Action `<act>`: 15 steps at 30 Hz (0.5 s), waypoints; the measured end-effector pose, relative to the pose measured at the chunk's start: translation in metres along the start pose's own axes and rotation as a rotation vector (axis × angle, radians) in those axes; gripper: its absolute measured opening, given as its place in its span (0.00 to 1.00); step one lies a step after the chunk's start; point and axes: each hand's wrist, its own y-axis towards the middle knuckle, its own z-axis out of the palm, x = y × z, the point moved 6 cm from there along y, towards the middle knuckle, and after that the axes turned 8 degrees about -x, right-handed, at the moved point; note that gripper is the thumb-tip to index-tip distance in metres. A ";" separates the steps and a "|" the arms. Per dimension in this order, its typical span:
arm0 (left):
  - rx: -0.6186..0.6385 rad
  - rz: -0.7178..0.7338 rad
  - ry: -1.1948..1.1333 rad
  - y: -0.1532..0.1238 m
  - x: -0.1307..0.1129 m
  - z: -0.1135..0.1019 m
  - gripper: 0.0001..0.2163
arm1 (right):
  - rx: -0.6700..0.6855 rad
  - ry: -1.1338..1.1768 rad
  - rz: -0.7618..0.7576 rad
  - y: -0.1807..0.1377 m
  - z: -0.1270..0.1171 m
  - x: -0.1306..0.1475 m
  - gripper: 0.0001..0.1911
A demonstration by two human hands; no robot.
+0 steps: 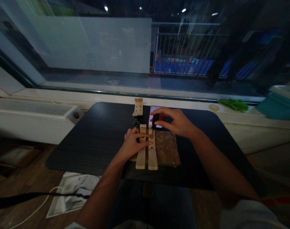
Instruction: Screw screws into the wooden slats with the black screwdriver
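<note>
Two narrow pale wooden pieces lie side by side across a brown slab that looks wrapped in clear film. My right hand grips the black handle of a screwdriver, held upright, its tip down at a hole or screw in the right-hand piece. Across both pieces rests my left hand, index finger and thumb stretched out on either side of the tip. Its other fingers are partly hidden. Whether a screw sits under the tip is too small to tell.
At the table's back edge stands another wooden piece with holes, with small metal parts nearby. A lit phone lies behind my right hand. Beyond are a window, a radiator and a teal container.
</note>
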 end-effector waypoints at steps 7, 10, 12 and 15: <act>0.001 -0.009 0.005 0.000 0.000 0.000 0.12 | -0.004 -0.028 0.002 0.001 0.002 0.002 0.14; 0.009 -0.009 -0.001 0.000 -0.001 0.000 0.12 | -0.009 -0.026 0.004 0.000 0.002 0.003 0.16; 0.013 -0.005 -0.002 0.000 -0.001 0.000 0.12 | -0.010 -0.022 -0.016 0.000 0.002 0.005 0.18; 0.007 -0.001 -0.003 0.001 0.000 0.000 0.13 | 0.022 -0.032 -0.075 -0.001 0.002 0.008 0.19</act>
